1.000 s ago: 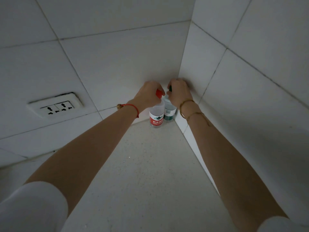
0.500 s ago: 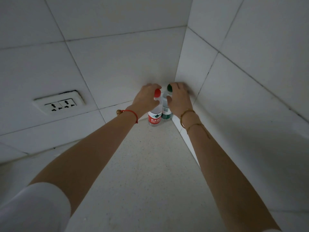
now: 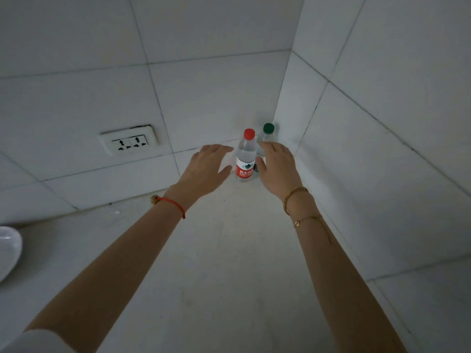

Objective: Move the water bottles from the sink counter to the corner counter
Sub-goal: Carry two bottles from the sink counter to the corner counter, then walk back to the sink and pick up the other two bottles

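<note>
Two clear water bottles stand upright in the far corner of the pale counter (image 3: pixel 229 250). The red-capped bottle (image 3: pixel 245 159) with a red label is in front; the green-capped bottle (image 3: pixel 267 135) stands just behind it to the right, its lower part hidden by my right hand. My left hand (image 3: pixel 207 169) hovers just left of the red-capped bottle, fingers spread, holding nothing. My right hand (image 3: pixel 277 166) is open too, just right of the bottles and apart from them.
White tiled walls meet in the corner behind the bottles. A double wall socket (image 3: pixel 130 143) sits on the left wall. A white rounded basin edge (image 3: pixel 7 250) shows at the far left.
Both hands have let go of the bottle caps and pulled back toward me, fingers now spread. The bottles stay standing in the corner.
</note>
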